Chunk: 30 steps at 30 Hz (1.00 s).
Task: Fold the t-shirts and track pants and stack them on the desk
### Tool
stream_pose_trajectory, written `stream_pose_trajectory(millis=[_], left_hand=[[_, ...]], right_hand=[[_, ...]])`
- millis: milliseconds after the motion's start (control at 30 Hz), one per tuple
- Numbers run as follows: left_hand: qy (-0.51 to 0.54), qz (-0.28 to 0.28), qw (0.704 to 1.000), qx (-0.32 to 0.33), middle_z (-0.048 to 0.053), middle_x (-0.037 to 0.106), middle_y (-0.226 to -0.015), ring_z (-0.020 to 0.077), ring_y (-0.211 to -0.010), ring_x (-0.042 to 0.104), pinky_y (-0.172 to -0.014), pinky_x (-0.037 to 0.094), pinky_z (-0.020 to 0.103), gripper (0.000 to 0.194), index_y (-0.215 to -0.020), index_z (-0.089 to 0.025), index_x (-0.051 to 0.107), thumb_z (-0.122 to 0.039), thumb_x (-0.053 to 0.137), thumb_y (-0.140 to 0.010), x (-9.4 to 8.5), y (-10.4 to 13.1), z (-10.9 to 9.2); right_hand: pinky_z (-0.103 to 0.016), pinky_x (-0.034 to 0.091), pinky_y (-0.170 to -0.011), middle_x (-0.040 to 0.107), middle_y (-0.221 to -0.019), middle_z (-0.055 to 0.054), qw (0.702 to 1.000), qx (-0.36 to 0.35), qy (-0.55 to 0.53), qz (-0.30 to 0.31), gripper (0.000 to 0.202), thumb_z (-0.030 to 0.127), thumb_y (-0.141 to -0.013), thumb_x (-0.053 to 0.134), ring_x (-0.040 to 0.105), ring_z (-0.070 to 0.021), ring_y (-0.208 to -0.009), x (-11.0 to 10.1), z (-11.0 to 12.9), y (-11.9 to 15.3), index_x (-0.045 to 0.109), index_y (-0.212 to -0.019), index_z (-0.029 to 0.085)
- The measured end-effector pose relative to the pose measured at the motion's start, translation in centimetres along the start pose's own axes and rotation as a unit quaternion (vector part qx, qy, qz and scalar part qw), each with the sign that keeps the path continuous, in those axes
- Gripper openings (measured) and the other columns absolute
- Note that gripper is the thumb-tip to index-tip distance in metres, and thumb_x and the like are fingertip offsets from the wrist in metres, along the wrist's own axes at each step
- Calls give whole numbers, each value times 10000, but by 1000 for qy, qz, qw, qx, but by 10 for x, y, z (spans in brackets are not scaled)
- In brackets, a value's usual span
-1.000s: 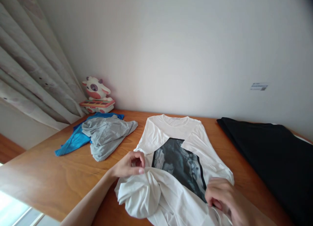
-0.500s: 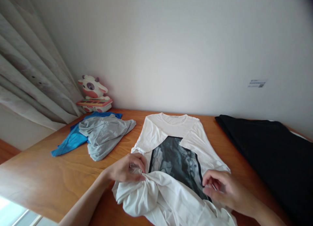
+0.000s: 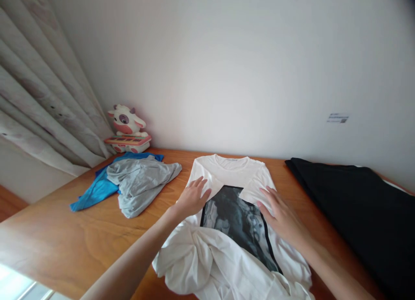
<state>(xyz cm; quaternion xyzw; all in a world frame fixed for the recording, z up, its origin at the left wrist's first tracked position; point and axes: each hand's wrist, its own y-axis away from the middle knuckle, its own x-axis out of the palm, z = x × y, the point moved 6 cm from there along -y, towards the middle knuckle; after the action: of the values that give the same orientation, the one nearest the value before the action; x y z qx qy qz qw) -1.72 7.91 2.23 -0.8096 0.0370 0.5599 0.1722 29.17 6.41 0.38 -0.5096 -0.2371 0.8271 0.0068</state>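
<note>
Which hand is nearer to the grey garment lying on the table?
The left. The left hand lies flat on the white T-shirt, just right of the grey garment. The right hand rests on the shirt's far side, beyond the dark print.

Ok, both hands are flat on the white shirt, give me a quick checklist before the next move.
1. Left hand flat on white shirt: ok.
2. Right hand flat on its folded-in sleeve side: ok.
3. Collar end lying smooth: ok.
4. Near hem smooth: not ok, bunched.
5. Grey garment and black garment apart from the shirt: ok.
6. Shirt fully on table: cannot tell, near edge out of view.
</note>
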Motion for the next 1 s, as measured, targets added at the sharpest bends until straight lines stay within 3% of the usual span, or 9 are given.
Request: stream_pose_trajectory(millis=[100, 200, 400, 567, 667, 800, 900, 933, 1000], left_hand=[[-72, 43, 995, -47, 216, 417, -1588, 388, -1488, 353, -1183, 285, 615, 581, -1491, -145, 472, -493, 391, -1033, 30, -6, -10], [-113, 28, 992, -54, 169, 346, -1638, 397, -1518, 284, -1199, 186, 656, 611, -1533, -204, 427, -538, 393, -1022, 40, -7, -10], [-109, 48, 992, -46, 176, 328, -1645, 402, -1520, 270, -1190, 183, 669, 630, -1542, -184, 412, -542, 381, -1024, 38, -26, -1], [-67, 12, 998, -16, 158, 460, -1570, 362, -1458, 396, -1190, 267, 628, 455, -1398, -200, 557, -411, 474, -1004, 18, -26, -4], [28, 20, 992, 122, 126, 640, -1352, 274, -1255, 591, -1112, 435, 486, 298, -1214, -214, 656, -323, 490, -991, -16, 3, -12], [112, 86, 961, 237, 110, 698, -1175, 270, -1101, 654, -995, 520, 406, 379, -1180, -225, 666, -471, 652, -893, -61, 70, -9], [78, 112, 965, 224, 150, 610, -1379, 362, -1201, 608, -1055, 489, 506, 903, -1421, -241, 528, -604, 834, -653, -68, 112, 0], [65, 110, 970, 207, 155, 584, -1419, 372, -1230, 591, -1072, 476, 525, 930, -1462, -251, 487, -578, 835, -664, -66, 120, 3], [56, 104, 977, 177, 138, 586, -1422, 346, -1266, 574, -1088, 468, 512, 712, -1451, -279, 504, -448, 750, -805, -62, 130, 4]], right_hand=[[-669, 277, -1151, 426, -1581, -204, 989, 98, 77, 80, 685, 621, -1002, 275, 338, -379, -1489, 36, 1, -10, 442, -1517, 201], [-679, 172, -1177, 323, -1640, -202, 976, 118, 133, 127, 747, 654, -999, 227, 231, -377, -1532, 54, 1, -14, 380, -1568, 194], [-644, 172, -1193, 272, -1664, -185, 971, 104, 155, 147, 741, 665, -1004, 242, 218, -363, -1539, 51, -3, -35, 372, -1576, 212], [-670, 198, -1188, 416, -1589, -206, 985, 65, 127, 94, 628, 548, -1016, 365, 319, -365, -1500, 32, 7, -43, 481, -1494, 158], [-621, 313, -1170, 583, -1447, -160, 996, -45, 47, 61, 464, 492, -1005, 427, 506, -334, -1373, -4, 19, -20, 648, -1306, 216], [-426, 519, -1049, 649, -1365, -73, 982, -116, -68, 135, 315, 518, -946, 587, 612, -290, -1263, -54, 22, 52, 722, -1166, 338], [-414, 572, -998, 628, -1411, -82, 974, -144, -80, 158, 737, 616, -709, 815, 637, -345, -1234, -71, 21, 104, 610, -1375, 375], [-414, 585, -981, 638, -1400, -88, 975, -146, -74, 148, 827, 601, -680, 839, 653, -350, -1211, -72, 21, 116, 566, -1426, 373], [-407, 604, -949, 679, -1344, -82, 982, -138, -61, 114, 745, 507, -717, 830, 687, -336, -1157, -69, 21, 129, 585, -1407, 372]])
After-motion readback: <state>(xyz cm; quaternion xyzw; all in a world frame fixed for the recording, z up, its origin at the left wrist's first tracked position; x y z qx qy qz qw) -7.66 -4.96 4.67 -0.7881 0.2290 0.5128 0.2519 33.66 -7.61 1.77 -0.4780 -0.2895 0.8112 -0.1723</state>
